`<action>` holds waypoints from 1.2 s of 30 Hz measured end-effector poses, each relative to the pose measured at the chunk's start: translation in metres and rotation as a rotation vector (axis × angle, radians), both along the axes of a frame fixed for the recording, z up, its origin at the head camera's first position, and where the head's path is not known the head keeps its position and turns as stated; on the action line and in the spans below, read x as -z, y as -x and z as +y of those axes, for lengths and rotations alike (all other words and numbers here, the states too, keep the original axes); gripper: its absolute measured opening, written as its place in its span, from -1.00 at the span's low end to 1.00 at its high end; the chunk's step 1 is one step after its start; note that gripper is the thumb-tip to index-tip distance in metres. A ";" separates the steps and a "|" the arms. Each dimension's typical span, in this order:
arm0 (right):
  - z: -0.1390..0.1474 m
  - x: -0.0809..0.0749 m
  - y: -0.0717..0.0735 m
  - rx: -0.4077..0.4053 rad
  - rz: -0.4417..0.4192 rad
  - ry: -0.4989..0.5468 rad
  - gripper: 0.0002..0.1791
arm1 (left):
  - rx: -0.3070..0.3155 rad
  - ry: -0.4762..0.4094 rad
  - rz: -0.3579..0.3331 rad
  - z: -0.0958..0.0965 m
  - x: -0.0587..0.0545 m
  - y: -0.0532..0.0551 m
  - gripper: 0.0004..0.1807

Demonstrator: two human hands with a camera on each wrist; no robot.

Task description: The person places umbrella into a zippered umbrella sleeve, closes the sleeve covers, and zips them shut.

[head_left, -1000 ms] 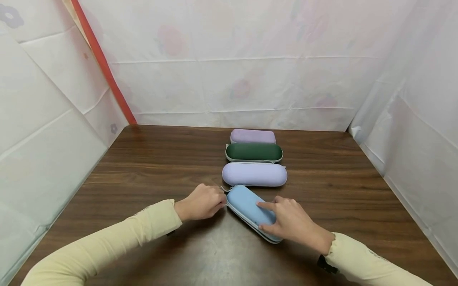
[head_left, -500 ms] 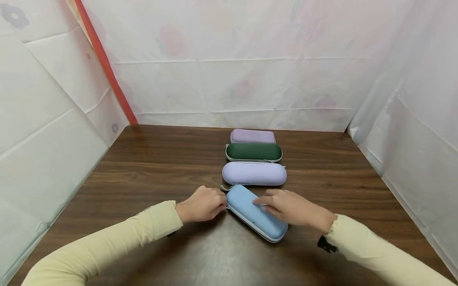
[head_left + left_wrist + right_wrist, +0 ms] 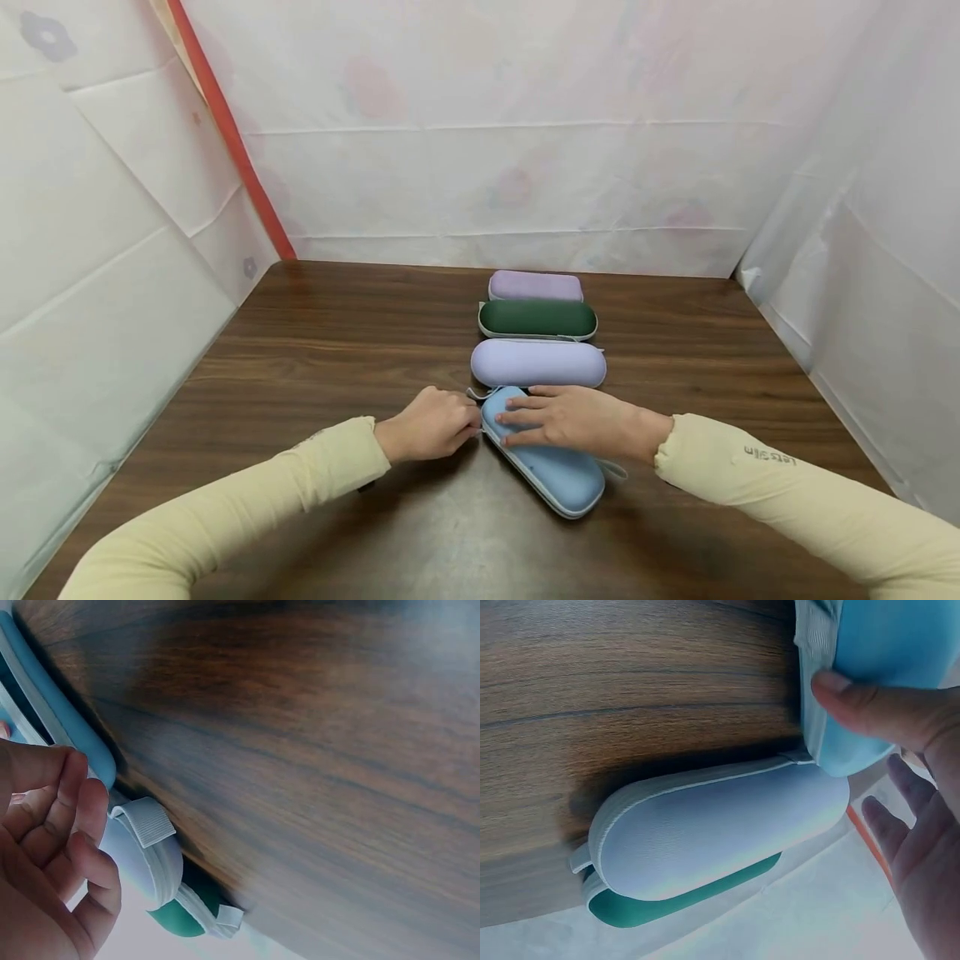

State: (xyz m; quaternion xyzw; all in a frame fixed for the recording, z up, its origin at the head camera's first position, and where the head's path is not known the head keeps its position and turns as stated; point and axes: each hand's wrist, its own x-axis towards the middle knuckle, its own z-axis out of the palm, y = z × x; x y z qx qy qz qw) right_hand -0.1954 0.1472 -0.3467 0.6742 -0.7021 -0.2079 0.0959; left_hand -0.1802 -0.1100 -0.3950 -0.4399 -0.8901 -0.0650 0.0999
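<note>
A light-blue zippered glasses case lies slantwise on the table. At its far left end my left hand pinches the zipper pull, mostly hidden by thumb and forefinger. In the left wrist view a dark gap shows between the zipper tapes of the blue case. My right hand lies across the top of the case with fingers extended. The right wrist view has its thumb on the case's edge, other fingers apart beyond it. Just behind is a lavender glasses case.
A dark green case and a mauve case stand in line behind the lavender one. The wooden table ends at a white patterned curtain. A wrist strap sticks out from the blue case's right side.
My right hand has moved from the near part of the blue case toward its far end, and its fingers have straightened across the top. The left hand has hardly moved.
</note>
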 end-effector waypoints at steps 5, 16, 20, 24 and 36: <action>-0.001 -0.003 0.001 0.010 -0.072 0.028 -0.17 | 0.012 0.011 0.006 0.002 -0.004 0.001 -0.82; -0.007 -0.006 0.000 0.026 -0.067 0.099 -0.32 | 0.020 -0.007 0.032 0.010 -0.004 0.002 -0.81; -0.006 -0.006 -0.002 0.051 -0.101 0.094 -0.20 | 0.024 0.005 0.018 0.014 0.000 0.000 -0.81; -0.007 -0.006 -0.005 0.086 -0.155 0.077 -0.02 | 0.047 0.007 0.010 0.019 0.002 -0.003 -0.80; -0.005 -0.005 -0.002 0.215 -0.211 0.089 0.02 | 0.077 0.048 0.048 0.030 0.001 -0.002 -0.83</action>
